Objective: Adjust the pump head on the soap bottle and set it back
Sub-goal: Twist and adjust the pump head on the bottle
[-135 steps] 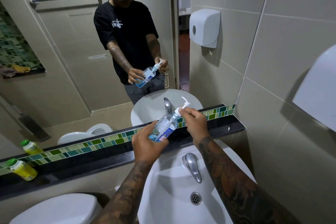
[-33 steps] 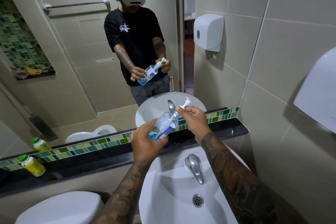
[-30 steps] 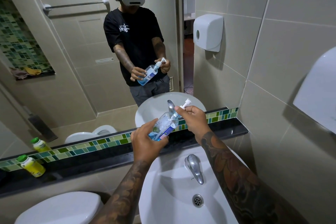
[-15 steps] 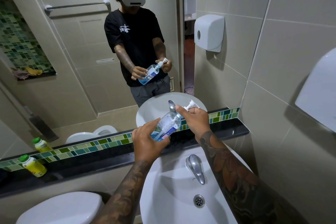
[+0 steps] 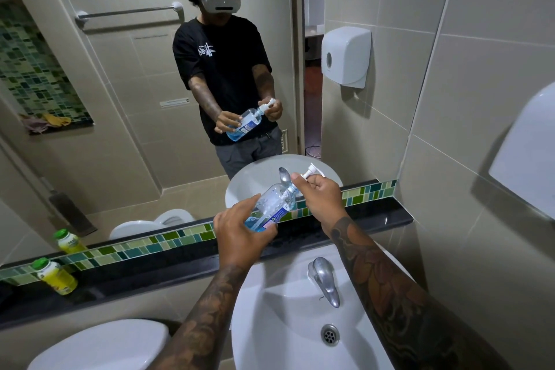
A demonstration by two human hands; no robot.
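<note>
I hold a clear soap bottle (image 5: 276, 204) with blue liquid tilted over the black ledge (image 5: 375, 219), above the sink. My left hand (image 5: 240, 234) grips its lower body. My right hand (image 5: 321, 198) pinches the neck just under the white pump head (image 5: 312, 171), which points up and to the right. The mirror repeats the bottle and both hands.
A white sink (image 5: 285, 324) with a chrome tap (image 5: 324, 279) lies below my hands. A yellow bottle with a green cap (image 5: 57, 276) stands on the ledge at the left. A white toilet tank lid (image 5: 99, 345) sits lower left; a white wall dispenser (image 5: 525, 153) juts out at the right.
The pump head has turned, its nozzle swinging to the right, as my right hand shifted on the neck. The bottle stays tilted in my left hand at about the same spot.
</note>
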